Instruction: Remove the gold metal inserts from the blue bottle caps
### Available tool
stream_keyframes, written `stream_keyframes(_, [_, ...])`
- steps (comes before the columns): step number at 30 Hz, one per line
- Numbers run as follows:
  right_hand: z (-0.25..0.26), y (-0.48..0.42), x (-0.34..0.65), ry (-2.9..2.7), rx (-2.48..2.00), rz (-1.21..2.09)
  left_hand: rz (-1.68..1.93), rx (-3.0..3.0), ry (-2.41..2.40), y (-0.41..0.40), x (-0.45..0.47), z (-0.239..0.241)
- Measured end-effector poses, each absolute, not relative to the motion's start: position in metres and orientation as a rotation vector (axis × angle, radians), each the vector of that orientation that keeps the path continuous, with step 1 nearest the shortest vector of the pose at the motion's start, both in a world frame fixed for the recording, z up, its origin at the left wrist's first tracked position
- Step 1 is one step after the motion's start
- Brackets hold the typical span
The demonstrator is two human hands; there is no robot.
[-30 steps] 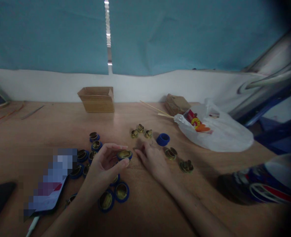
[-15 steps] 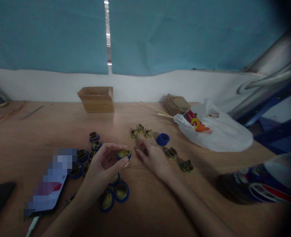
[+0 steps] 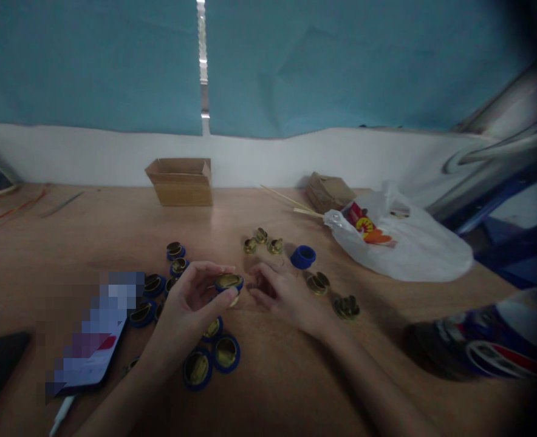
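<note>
My left hand (image 3: 194, 302) holds a blue cap with a gold insert (image 3: 229, 282) between thumb and fingers, a little above the wooden table (image 3: 113, 237). My right hand (image 3: 283, 292) is just right of that cap, its fingers curled toward it; whether they pinch anything is unclear. Several finished blue-and-gold caps (image 3: 214, 358) lie under and left of my left hand. Loose gold inserts (image 3: 263, 241) sit beyond my hands, more gold inserts (image 3: 332, 294) lie to the right. An empty blue cap (image 3: 302, 257) stands behind my right hand.
A small open cardboard box (image 3: 181, 181) stands at the back by the wall. A white plastic bag (image 3: 400, 240) with a red packet, a brown paper packet (image 3: 327, 191) and thin sticks lie at the right. A phone (image 3: 90, 334) lies at the left.
My right hand has lifted off the table and curled its fingers in toward the cap in my left hand. The left hand has barely moved.
</note>
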State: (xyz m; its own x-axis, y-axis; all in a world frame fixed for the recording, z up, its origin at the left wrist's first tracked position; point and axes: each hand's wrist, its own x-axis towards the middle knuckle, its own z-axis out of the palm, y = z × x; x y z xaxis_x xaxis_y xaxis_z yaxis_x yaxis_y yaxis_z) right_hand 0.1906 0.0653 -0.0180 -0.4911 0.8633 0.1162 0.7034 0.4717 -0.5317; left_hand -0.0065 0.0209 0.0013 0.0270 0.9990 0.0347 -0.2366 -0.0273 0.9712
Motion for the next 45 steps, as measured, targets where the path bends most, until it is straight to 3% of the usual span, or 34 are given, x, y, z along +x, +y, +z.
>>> stream_keyframes(31, [-0.026,0.068,0.182,-2.362,-1.114,0.620,1.299,1.074,0.993,0.021,-0.009,-0.004])
stream_keyframes(39, [-0.021,0.069,0.185,-2.045,-1.117,0.831,1.353,1.256,1.006,0.021,-0.007,-0.009])
stream_keyframes(45, [-0.004,0.066,0.189,-1.447,-1.032,1.446,1.443,1.623,1.136,0.017,-0.004,-0.016])
